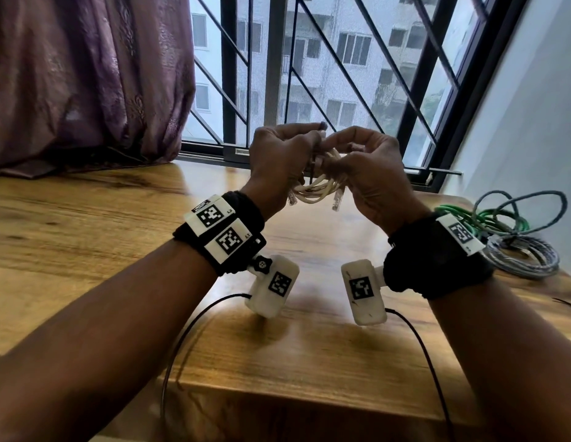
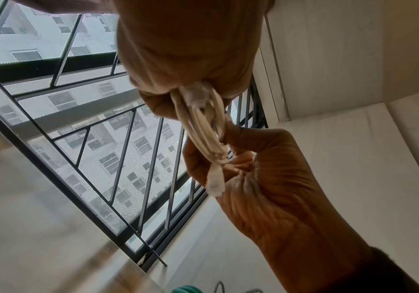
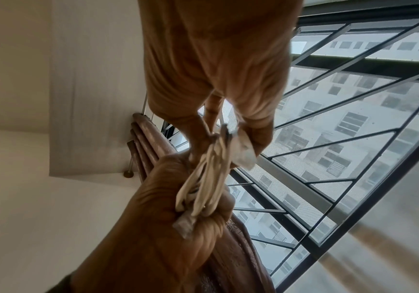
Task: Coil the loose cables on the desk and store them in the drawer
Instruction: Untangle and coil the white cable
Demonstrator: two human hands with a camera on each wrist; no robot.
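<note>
A coiled white cable (image 1: 319, 188) with clear plugs hangs between both hands, raised above the wooden desk (image 1: 118, 237) near the window. My left hand (image 1: 278, 161) grips one side of the bundle, fingers curled round the loops. My right hand (image 1: 367, 173) pinches the other side. In the left wrist view the white cable (image 2: 203, 126) runs from my left hand (image 2: 186, 65) down to the right hand (image 2: 253, 174). The right wrist view shows the white cable (image 3: 208, 178) between the right hand (image 3: 216, 83) and the left hand (image 3: 173, 228). No drawer is in view.
A green cable (image 1: 488, 218), a dark grey looped cable (image 1: 526, 199) and a grey coiled cable (image 1: 523, 256) lie at the desk's right edge. A purple curtain (image 1: 86, 81) hangs at the left. The barred window (image 1: 309, 74) stands behind the desk.
</note>
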